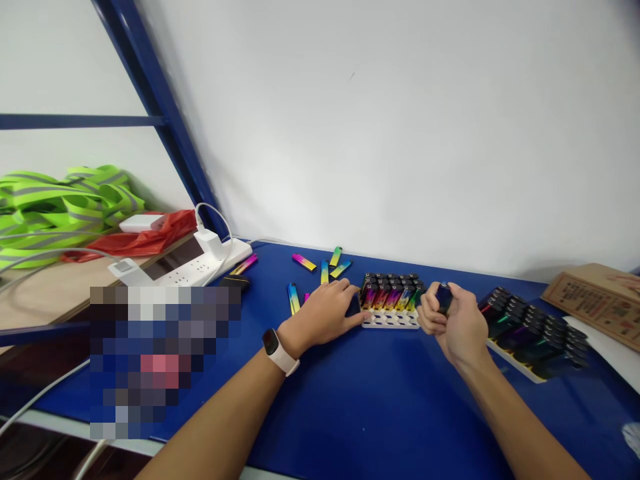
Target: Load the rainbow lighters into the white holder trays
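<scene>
My right hand (453, 321) is shut on a dark lighter (444, 297), whose top shows above the fingers. My left hand (320, 315) lies flat on the table, holding nothing, with its fingertips at the left end of a white rack (390, 321). That rack holds several upright lighters (390, 294) with rainbow-sheen bodies and black tops. Several loose rainbow lighters (304, 262) lie scattered beyond my left hand. A second white rack (515, 360) of dark lighters (533, 330) stands to the right of my right hand.
The blue tabletop (380, 413) meets a white wall at the back. To the left sit a white power strip (185, 263) with cables, a red bag (145, 237) and green reflective vests (65, 203). A cardboard box (595, 300) lies at the right. A pixelated patch (160, 360) hides the lower left.
</scene>
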{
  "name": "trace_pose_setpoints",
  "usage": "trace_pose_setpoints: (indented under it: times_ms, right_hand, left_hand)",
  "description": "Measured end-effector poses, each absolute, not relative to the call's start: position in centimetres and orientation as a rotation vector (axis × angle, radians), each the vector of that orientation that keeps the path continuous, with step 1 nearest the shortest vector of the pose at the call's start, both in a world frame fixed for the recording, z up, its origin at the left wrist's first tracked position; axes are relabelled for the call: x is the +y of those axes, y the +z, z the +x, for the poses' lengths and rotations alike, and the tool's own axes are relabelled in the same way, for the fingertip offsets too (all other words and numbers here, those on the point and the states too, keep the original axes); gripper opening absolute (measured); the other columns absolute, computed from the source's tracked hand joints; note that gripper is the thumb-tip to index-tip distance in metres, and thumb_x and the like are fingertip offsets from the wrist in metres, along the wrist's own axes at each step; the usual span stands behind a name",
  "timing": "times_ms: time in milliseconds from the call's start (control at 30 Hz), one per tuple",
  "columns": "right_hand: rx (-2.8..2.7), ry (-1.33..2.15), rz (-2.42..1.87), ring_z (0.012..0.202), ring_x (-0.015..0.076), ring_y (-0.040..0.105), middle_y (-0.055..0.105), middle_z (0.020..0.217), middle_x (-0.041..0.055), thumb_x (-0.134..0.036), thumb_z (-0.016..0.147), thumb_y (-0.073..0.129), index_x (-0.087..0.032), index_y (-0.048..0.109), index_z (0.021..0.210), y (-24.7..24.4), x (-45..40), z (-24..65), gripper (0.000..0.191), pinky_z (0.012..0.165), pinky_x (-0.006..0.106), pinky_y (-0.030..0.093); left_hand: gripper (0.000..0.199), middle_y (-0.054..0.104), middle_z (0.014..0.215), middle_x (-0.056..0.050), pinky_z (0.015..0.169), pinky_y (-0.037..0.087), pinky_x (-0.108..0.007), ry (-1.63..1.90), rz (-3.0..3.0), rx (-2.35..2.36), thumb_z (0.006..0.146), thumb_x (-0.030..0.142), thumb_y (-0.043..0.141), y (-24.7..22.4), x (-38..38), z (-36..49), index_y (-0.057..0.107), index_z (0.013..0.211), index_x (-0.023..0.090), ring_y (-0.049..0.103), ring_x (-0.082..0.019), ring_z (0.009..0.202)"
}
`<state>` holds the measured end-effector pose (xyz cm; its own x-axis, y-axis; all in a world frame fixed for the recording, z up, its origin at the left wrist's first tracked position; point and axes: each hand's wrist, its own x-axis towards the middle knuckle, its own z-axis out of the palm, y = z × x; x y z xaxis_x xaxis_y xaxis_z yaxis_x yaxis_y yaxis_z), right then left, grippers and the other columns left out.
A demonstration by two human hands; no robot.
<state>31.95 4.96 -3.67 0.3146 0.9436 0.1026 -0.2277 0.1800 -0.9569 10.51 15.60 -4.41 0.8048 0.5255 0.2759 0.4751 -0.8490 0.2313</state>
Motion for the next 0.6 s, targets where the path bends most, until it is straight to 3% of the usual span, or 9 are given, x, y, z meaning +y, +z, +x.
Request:
trace_pose_setpoints:
  times_ms: [367,467,600]
  right_hand:
    - [-0.966,1.006,-1.090,0.042,0.0103,0.021,0.028,0.050,-0.0066,-0.055,0.099,0.039,-0.024,0.046,0.069,-5.0,5.1,32.1,0.044,0.043,0.026,0.021]
    - [-1.062,0.869,-1.156,0.046,0.0105,0.030,0.039,0.059,-0.0060,-0.059,0.100,0.044,-0.024,0.052,0.090,-4.7,4.7,31.6,0.037,0.045,0.026,0.027]
    - [-1.267,0.721,-1.229,0.058,0.0123,0.047,0.052,0.076,-0.0032,-0.050,0.102,0.051,-0.026,0.049,0.102,-4.8,4.4,30.8,0.024,0.055,0.028,0.041]
  left_hand:
    - [0.076,0.065,0.110,-0.012,0.097,0.050,-0.043,0.482,2.840,0.751,0.086,0.076,0.053,-3.6,15.9,9.8,0.062,0.131,0.016,0.064,-0.029,0.107]
    - [0.090,0.062,0.126,-0.015,0.110,0.043,-0.050,0.560,2.826,0.772,0.077,0.086,0.054,-3.7,16.4,9.4,0.061,0.135,0.016,0.058,-0.034,0.122]
    - [0.106,0.042,0.158,-0.018,0.124,0.027,-0.054,0.585,2.848,0.804,0.073,0.091,0.051,-4.4,17.3,9.0,0.049,0.146,0.016,0.032,-0.037,0.150]
